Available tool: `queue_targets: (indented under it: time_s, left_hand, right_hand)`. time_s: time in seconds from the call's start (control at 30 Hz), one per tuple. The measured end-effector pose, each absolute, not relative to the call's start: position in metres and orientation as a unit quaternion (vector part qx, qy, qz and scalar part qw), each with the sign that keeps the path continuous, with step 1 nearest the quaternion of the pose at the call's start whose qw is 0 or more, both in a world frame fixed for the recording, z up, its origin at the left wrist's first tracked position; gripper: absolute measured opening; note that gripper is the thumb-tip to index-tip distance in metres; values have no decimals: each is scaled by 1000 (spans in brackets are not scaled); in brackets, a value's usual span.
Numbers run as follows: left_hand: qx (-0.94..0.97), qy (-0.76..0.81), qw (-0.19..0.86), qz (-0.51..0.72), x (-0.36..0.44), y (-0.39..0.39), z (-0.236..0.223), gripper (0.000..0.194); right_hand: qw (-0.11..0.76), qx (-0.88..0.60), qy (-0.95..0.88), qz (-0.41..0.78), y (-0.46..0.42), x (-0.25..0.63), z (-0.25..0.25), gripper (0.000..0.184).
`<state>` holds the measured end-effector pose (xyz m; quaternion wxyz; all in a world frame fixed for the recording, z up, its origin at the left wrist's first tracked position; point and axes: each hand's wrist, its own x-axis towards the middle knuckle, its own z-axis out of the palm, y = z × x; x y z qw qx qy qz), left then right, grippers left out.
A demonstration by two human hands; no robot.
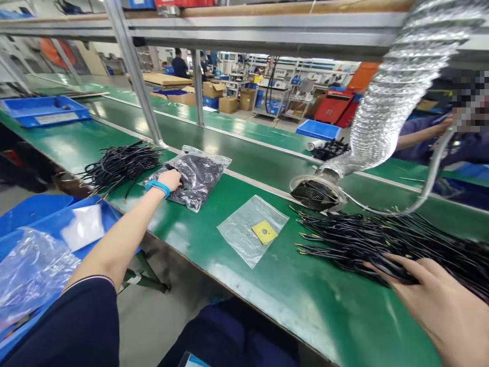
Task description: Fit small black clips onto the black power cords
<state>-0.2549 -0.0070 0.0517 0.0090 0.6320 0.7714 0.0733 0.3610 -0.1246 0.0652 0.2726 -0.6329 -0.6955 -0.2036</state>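
My left hand [170, 179], with a blue band at the wrist, reaches to the near left side of a clear plastic bag [202, 173] full of small black parts. Its fingers are curled among the dark pieces there, and what they pinch is hidden. My right hand [439, 295] is closed round a few black cables [393, 267] at the near edge of a large pile of black cables [351, 237]. Several of the pile's left ends show yellow or bare tips. Between my hands lies a flat clear bag [239, 229] with a yellow card [265, 232] that has a round hole.
A second heap of black cables [124, 163] lies left of the full bag. A fume hood [317, 193] on a silver duct [393, 97] hangs above the right pile. Blue trays [46, 109] stand far left. A metal post [133, 71] rises mid-bench. Another person's arm [424, 131] is across the line.
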Motion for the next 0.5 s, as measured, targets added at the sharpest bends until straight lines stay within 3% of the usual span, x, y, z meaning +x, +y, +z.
queue_targets:
  time_s: [0.2, 0.4, 0.5]
  left_hand:
    - [652, 757, -20, 39, -259, -7, 53, 23]
    - [653, 754, -57, 44, -259, -18, 57, 23]
    - [624, 776, -84, 41, -253, -20, 65, 19]
  right_hand:
    - [169, -542, -806, -168, -158, 311, 24, 63]
    - [211, -530, -807, -152, -164, 283, -7, 63]
    - [201, -512, -825, -128, -155, 263, -6, 50]
